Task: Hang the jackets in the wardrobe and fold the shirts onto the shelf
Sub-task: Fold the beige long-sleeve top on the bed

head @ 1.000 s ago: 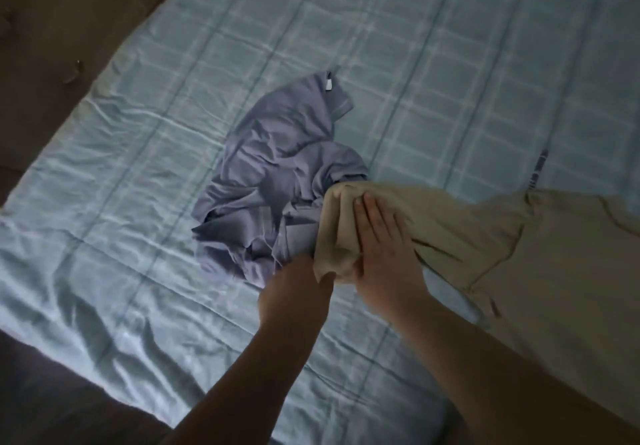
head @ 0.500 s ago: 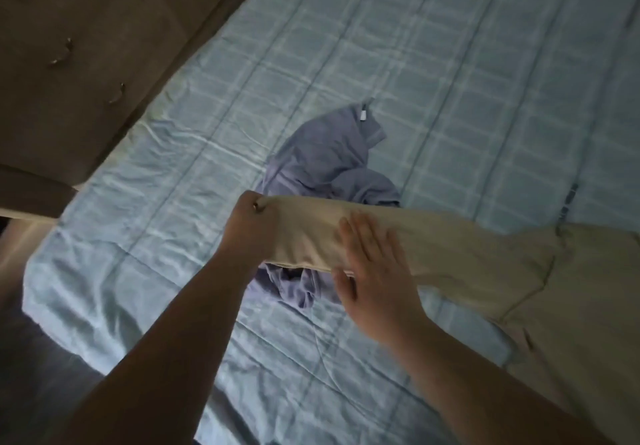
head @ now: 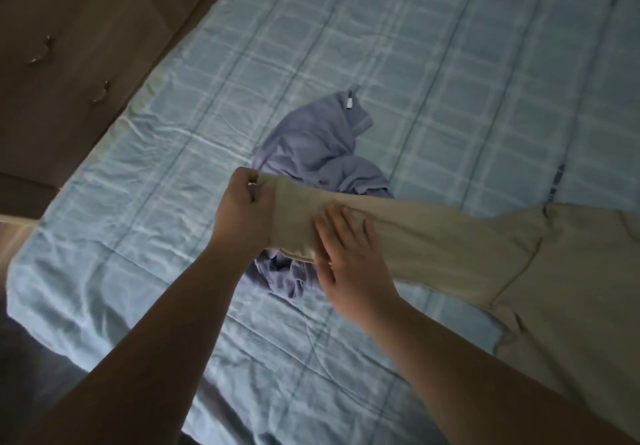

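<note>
A beige garment [head: 519, 271] lies at the right of the bed, its long sleeve stretched out to the left. My left hand [head: 242, 209] grips the cuff end of that sleeve and holds it up above the bed. Beside it, my right hand [head: 349, 257] lies flat on the sleeve with straight fingers. A crumpled lavender shirt [head: 311, 153] with a small white tag lies on the bed under and behind the sleeve, partly hidden by it.
The bed carries a light blue checked cover [head: 415, 46]. A brown wardrobe [head: 69, 63] with two metal handles stands along the bed's left side. The room is dim.
My left hand has pulled the beige sleeve out to the left and lifted it over the lavender shirt. My right hand has stayed flat on the sleeve. The view has shifted towards the wardrobe.
</note>
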